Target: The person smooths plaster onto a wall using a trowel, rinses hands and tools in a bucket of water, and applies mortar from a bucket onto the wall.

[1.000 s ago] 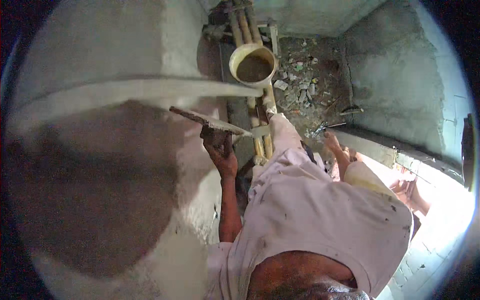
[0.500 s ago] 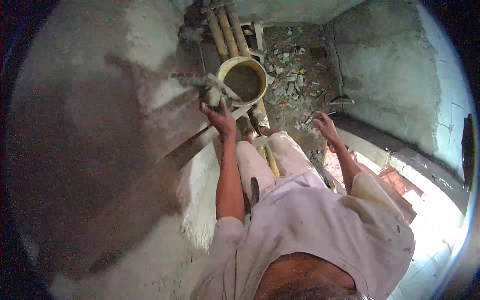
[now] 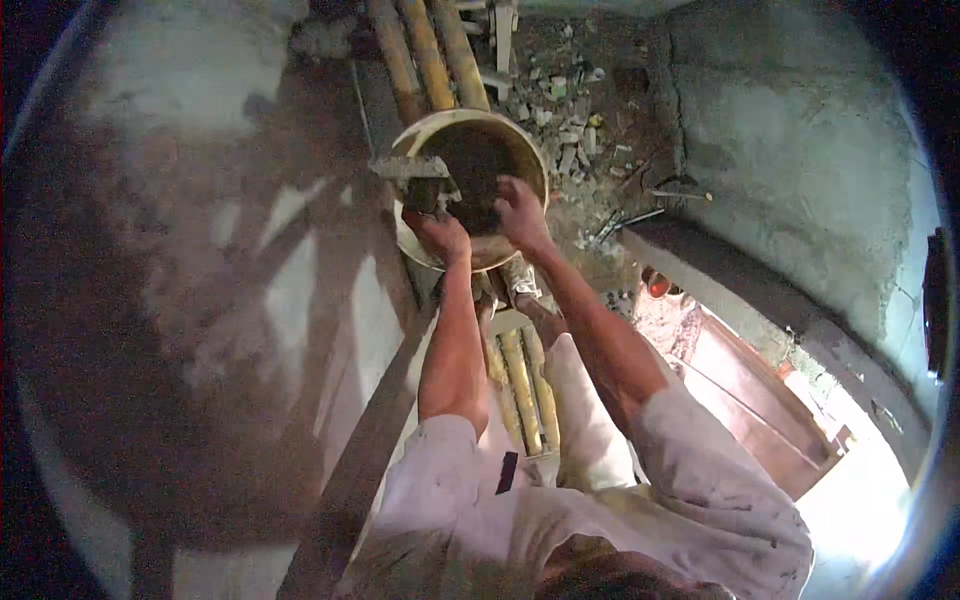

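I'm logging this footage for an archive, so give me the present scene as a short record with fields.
Left grip: left hand closed on a flat tool, over the bucket
Right grip: right hand at the bucket's right side, blurred; unclear whether it holds anything
Bucket contents: dark mix
Poles: yellowish poles, seen above and below the bucket in the picture
Floor: rubble right of the bucket
Wall: left wall, patchy dark and pale

I get a dim, grainy feed; strong light glares at lower right, shadows streak the left wall, and straight edges bend toward the black rim.
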Motion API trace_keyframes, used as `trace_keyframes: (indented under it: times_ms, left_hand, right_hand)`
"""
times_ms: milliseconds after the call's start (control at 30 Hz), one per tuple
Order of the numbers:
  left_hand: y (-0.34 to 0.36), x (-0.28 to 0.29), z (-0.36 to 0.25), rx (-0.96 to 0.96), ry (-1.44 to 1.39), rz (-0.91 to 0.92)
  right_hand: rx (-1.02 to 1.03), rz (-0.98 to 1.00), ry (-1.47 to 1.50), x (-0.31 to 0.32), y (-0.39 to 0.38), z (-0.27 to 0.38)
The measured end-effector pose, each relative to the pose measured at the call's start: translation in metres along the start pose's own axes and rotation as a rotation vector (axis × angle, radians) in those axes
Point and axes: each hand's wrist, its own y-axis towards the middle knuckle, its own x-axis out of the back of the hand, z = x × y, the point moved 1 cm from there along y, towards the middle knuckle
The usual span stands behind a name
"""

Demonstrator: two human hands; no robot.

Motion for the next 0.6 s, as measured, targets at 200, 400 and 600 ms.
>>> trace_keyframes:
  times_ms: [200,400,600]
  left_hand:
    - [-0.078,-0.042,-0.075,0.411,-0.003,0.554]
    - [-0.039,0.007,-0.051,0.024,0.139,0.368]
    - [-0.025,0.019,-0.116,0.173,0.049,0.727]
  right_hand:
    - [-0.015,0.146,-0.778,0.065,0.09,-0.225]
    - [-0.053,0.223,-0.737,-0.034,0.122,-0.267]
    - [-0.125,0.153,-0.949,0.018,0.117,-0.253]
